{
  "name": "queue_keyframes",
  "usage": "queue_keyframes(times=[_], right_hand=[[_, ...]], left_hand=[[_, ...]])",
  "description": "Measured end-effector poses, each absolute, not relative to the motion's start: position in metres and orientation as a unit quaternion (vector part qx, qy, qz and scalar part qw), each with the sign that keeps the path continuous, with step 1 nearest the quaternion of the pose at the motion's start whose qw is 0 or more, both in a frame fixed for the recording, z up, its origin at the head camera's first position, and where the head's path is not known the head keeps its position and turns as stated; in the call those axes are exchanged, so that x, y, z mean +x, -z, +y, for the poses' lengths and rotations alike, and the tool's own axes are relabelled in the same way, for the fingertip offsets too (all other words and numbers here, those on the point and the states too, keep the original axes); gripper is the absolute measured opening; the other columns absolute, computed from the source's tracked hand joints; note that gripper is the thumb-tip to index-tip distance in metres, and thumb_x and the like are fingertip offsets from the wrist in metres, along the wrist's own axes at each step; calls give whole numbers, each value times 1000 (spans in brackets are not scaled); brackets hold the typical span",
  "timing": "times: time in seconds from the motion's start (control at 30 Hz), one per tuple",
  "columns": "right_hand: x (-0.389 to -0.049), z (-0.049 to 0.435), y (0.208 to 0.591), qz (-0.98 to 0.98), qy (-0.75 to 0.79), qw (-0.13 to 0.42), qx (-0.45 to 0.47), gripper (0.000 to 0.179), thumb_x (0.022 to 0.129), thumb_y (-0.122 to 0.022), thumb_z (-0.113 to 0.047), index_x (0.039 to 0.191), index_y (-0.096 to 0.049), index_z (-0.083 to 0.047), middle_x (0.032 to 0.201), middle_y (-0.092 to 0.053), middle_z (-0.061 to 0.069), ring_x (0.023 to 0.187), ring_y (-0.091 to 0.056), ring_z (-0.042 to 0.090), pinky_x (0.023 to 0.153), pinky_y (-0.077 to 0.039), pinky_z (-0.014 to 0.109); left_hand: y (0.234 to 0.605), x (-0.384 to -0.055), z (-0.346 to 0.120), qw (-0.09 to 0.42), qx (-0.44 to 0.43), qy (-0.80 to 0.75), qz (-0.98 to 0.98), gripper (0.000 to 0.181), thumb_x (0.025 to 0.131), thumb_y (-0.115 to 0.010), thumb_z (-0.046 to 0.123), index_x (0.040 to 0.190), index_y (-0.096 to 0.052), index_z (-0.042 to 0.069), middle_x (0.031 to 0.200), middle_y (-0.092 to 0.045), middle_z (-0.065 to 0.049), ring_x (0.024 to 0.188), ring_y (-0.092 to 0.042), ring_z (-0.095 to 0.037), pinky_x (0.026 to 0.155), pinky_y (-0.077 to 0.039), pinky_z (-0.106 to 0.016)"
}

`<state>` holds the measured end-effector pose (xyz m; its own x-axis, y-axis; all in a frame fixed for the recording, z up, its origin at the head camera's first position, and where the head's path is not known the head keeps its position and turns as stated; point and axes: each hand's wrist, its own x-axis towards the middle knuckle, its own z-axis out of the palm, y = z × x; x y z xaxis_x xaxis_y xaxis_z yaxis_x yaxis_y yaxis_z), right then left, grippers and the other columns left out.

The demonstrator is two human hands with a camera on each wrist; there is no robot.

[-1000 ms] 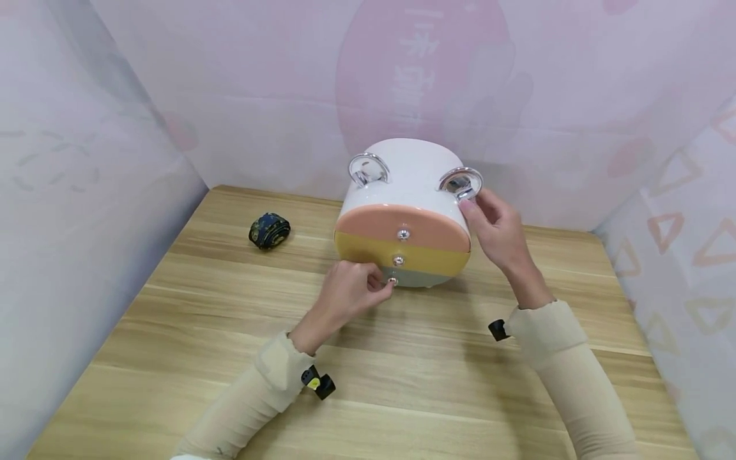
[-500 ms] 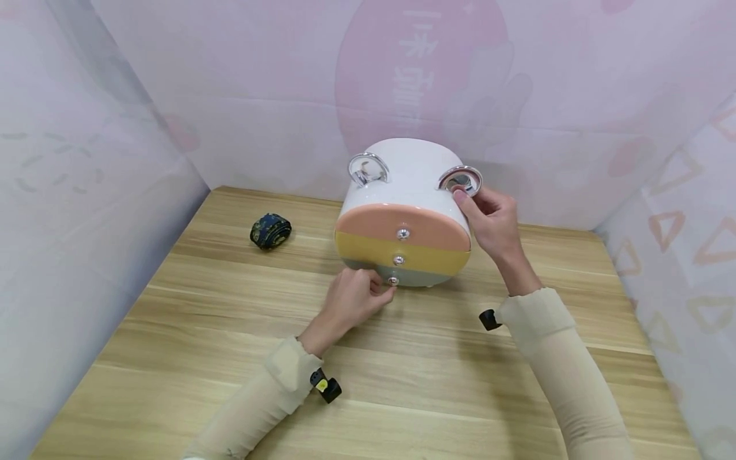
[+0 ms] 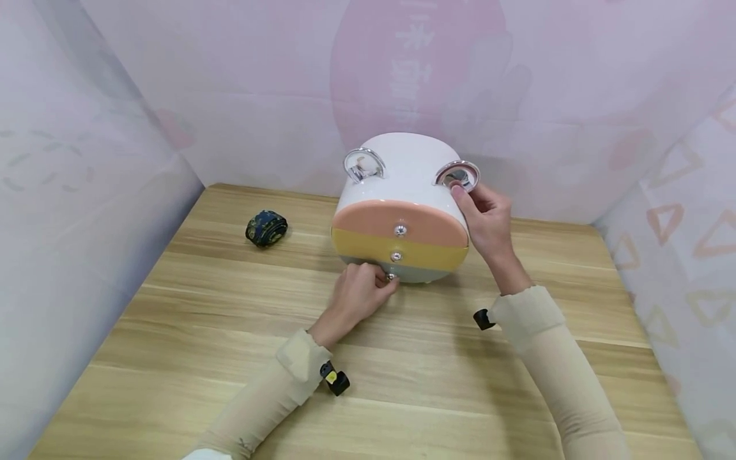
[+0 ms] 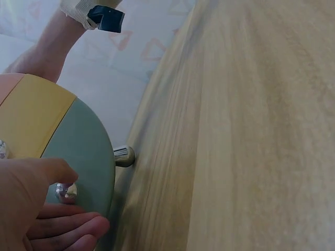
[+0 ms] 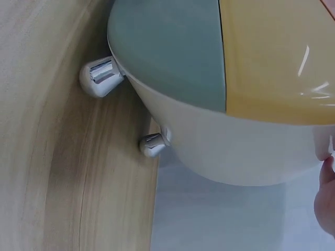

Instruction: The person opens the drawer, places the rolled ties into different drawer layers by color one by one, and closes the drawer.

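Observation:
A white oval drawer box (image 3: 409, 156) stands on short silver feet (image 4: 124, 156), with two shiny round ears on top. Its front has a coral drawer (image 3: 368, 220), a yellow drawer (image 3: 428, 255) and a grey-green bottom drawer (image 4: 86, 157), each with a silver knob. All three fronts sit flush with the body. My left hand (image 3: 359, 294) has its thumb and finger around the bottom knob (image 4: 66, 193). At the box's right side my right hand (image 3: 489, 220) grips the right ear (image 3: 458, 174), thumb in front and the other fingers behind.
A rolled dark blue patterned fabric bundle (image 3: 266, 229) lies left of the box on the wood-grain table (image 3: 402, 377). Pale pink printed sheets (image 3: 253, 115) enclose the table at the back and both sides.
My right thumb has moved up from the ear's base onto its front. The left fingers slipped just below the bottom knob, then came back around it. The drawers stay flush.

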<state>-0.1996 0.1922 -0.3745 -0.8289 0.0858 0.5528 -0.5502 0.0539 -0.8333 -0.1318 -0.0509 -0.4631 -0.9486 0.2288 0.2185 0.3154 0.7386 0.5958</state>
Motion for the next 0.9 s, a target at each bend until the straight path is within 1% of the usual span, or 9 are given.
queue_keyframes(times=[0.23,0.43,0.57,0.7,0.9], right_hand=[[-201,196,379,-682,-672,244,158,18,98,-70,-7,111,-80,1,92,-80,-8,71,-66,2,62,-54,14],[-201,197,380,-690,-661,250,157,20,99,-71,-10,112,-80,1,93,-81,-9,70,-66,2,61,-54,14],[-201,195,380,-701,-651,250,150,22,100,-70,-11,113,-79,4,93,-80,-12,68,-64,1,60,-53,15],[-201,194,379,-703,-650,247,149,24,99,-71,-10,115,-77,7,94,-80,-14,70,-64,0,60,-52,15],[-200,195,380,-710,-646,240,144,26,100,-70,-12,117,-77,6,96,-79,-15,71,-63,0,60,-52,14]], left_hand=[[462,-132,-47,77,-149,331,-929,27,90,-77,34,67,-78,20,61,-72,10,52,-58,-2,48,-48,-23],[465,-132,-43,100,-132,334,-928,33,86,-77,35,56,-72,23,52,-65,12,47,-51,-5,44,-41,-24],[465,-131,-43,107,-121,339,-927,30,85,-78,36,58,-75,23,50,-63,12,45,-47,-5,42,-38,-24],[465,-130,-43,105,-121,341,-927,29,86,-78,35,62,-77,20,51,-64,10,44,-45,-3,42,-38,-23],[466,-128,-43,114,-120,339,-926,26,87,-78,35,67,-80,18,58,-71,7,46,-49,-2,46,-42,-23]])
